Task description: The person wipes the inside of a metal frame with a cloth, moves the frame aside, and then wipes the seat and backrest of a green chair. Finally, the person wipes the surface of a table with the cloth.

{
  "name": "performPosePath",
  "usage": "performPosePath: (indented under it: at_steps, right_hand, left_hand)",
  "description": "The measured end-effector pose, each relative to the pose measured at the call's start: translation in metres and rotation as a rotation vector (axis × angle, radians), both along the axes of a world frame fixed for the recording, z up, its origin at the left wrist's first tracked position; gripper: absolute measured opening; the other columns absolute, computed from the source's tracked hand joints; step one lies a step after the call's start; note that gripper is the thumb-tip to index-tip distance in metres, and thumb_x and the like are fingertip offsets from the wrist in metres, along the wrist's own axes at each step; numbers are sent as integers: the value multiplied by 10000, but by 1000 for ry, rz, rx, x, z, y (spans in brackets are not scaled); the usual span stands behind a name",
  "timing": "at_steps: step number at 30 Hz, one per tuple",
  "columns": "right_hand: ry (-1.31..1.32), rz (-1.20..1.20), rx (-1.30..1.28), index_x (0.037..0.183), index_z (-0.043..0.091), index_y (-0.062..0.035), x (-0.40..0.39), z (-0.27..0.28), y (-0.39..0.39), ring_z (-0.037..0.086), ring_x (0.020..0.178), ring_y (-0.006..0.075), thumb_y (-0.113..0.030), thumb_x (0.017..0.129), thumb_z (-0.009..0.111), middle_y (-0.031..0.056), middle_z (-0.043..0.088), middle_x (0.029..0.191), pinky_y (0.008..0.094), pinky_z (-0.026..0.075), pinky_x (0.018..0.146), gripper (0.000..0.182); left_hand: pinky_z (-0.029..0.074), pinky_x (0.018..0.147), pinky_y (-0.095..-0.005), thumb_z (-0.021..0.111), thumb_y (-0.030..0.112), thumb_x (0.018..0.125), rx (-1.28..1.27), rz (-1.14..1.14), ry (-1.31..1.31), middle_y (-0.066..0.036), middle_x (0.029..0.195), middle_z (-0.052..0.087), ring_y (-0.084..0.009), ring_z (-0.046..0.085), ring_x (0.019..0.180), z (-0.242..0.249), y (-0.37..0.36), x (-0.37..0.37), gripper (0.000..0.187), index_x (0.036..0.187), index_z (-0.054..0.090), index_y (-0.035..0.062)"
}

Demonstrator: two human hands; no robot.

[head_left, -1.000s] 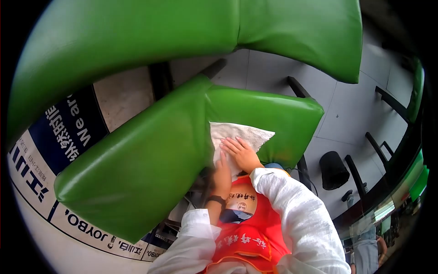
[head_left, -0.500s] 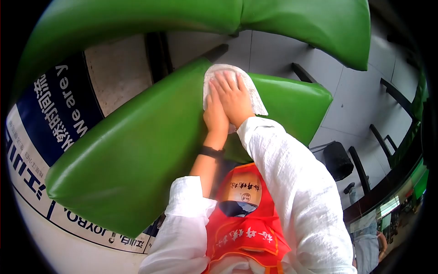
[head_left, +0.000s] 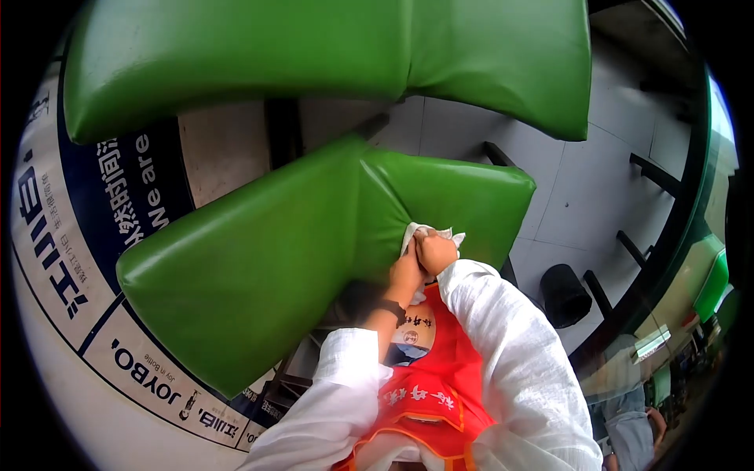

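Observation:
A green padded chair stands right in front of me, its backrest to the left and its narrower part to the right. My right hand is closed around a bunched white cloth at the near edge of the right part. Against it, just lower and to the left, my left hand is also closed on the cloth. Folds of cloth stick out past the knuckles, and some hang below the hands. A dark band circles my left wrist.
Another green padded seat stands beyond this chair. A printed panel with large lettering runs along the left. On the grey tiled floor to the right is a black bin, near dark furniture legs and a glass pane.
Both hands have pulled back toward me from the middle of the green chair. The cloth, spread flat under my palms before, is now bunched in my fingers. My view has shifted.

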State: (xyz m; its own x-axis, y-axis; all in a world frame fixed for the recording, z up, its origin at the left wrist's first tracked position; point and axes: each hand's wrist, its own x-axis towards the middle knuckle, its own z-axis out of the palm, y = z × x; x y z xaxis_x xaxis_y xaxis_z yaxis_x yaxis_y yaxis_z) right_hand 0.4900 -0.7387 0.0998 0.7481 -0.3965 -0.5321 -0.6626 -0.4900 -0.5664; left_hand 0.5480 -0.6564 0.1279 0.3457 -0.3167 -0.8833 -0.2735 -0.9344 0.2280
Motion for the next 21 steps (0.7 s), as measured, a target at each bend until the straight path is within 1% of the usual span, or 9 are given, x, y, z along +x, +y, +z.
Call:
performPosePath:
  at_steps: [4, 6, 8, 10, 12, 14, 16, 18, 21]
  right_hand:
    - [85, -156, 159, 987, 619, -135, 10, 34, 1, 616, 737, 327, -221, 837, 464, 154, 623, 881, 413, 499, 629, 232]
    - [-22, -244, 216, 1008, 612, -132, 44, 69, -4, 603, 792, 335, -208, 832, 474, 149, 607, 972, 409, 493, 674, 236]
    - [-339, -249, 289, 998, 608, -121, 87, 107, -5, 594, 791, 335, -174, 818, 496, 151, 578, 996, 414, 484, 654, 219]
    - [-634, -246, 359, 985, 599, -101, 126, 139, -1, 578, 744, 337, -133, 785, 535, 144, 554, 946, 408, 466, 630, 213]
    - [-927, -293, 347, 1000, 581, -92, 164, 172, 13, 554, 737, 302, -128, 757, 565, 108, 524, 872, 385, 450, 629, 247]
    - [-1096, -288, 341, 1000, 573, -76, 197, 215, 31, 530, 728, 294, -107, 744, 579, 117, 508, 872, 382, 437, 637, 258]
    - [-1281, -284, 342, 1020, 562, -75, 222, 262, 55, 516, 732, 295, -118, 756, 575, 126, 488, 869, 381, 430, 641, 268]
    - [-1294, -197, 485, 1050, 553, -87, 233, 303, 95, 498, 725, 293, -122, 773, 567, 120, 461, 849, 377, 421, 598, 280]
    - [-1087, 27, 463, 1143, 517, -110, 222, 308, 162, 526, 759, 277, -171, 804, 544, 110, 439, 842, 359, 441, 611, 346]
  left_hand:
    - [466, 714, -472, 555, 368, 775, 73, 14, 53, -261, 874, 613, -429, 593, 806, 26, 1, 9, 807, 1401, 80, 185]
    - [472, 694, -453, 569, 326, 777, 23, 58, -7, -272, 871, 609, -425, 595, 816, 66, -5, 40, 807, 1400, 89, 145]
    - [465, 624, -474, 590, 259, 770, -54, 255, -207, -260, 930, 597, -418, 597, 757, 111, -3, 72, 774, 1385, 149, 95]
    - [463, 604, -366, 590, 120, 770, -252, 251, -445, -224, 770, 593, -334, 608, 709, 150, 18, 94, 813, 1399, 78, 60]
    - [407, 588, -268, 552, -7, 755, -430, 333, -536, -93, 647, 466, -172, 477, 587, 221, 21, 116, 850, 1413, 19, 58]
    - [324, 599, -191, 505, -86, 739, -558, 392, -727, -6, 642, 316, -96, 322, 605, 289, 22, 123, 873, 1419, -21, 65]
    - [296, 601, -174, 506, -100, 726, -532, 466, -843, 27, 648, 312, -85, 305, 602, 342, 42, 130, 860, 1426, 36, 66]
    - [308, 573, -184, 510, -109, 706, -409, 267, -1026, 15, 711, 385, -81, 288, 602, 374, 83, 134, 694, 1360, 332, 38]
    - [379, 596, -226, 511, -86, 721, -332, 390, -1086, -60, 825, 542, -120, 383, 616, 379, 133, 137, 612, 1313, 404, 28]
